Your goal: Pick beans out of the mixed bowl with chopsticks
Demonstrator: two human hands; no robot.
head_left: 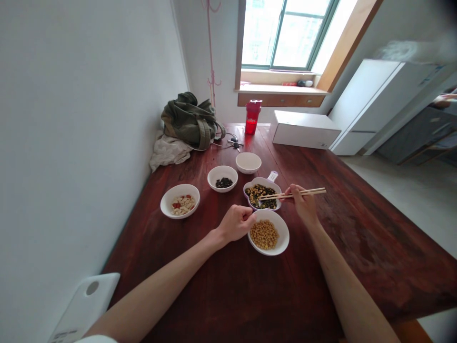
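My right hand [303, 206] is closed around a pair of wooden chopsticks [314, 191]. Their tips are in a purple-rimmed dish [273, 177] with a short handle, among mixed yellow and dark beans [256, 192]. In front of that dish stands a white bowl [284, 238] of yellow soybeans [264, 234]. My left hand [236, 222], fingers curled, is at this bowl's upper left rim and appears to pinch it; the exact contact is partly hidden.
To the left are a white bowl [165, 205] of pale and reddish pieces and a white bowl [212, 178] of black beans. Behind is another white bowl [248, 163]. Farther back are a green bag [189, 121], keys [235, 144], a red bottle [253, 116] and a white box [303, 129].
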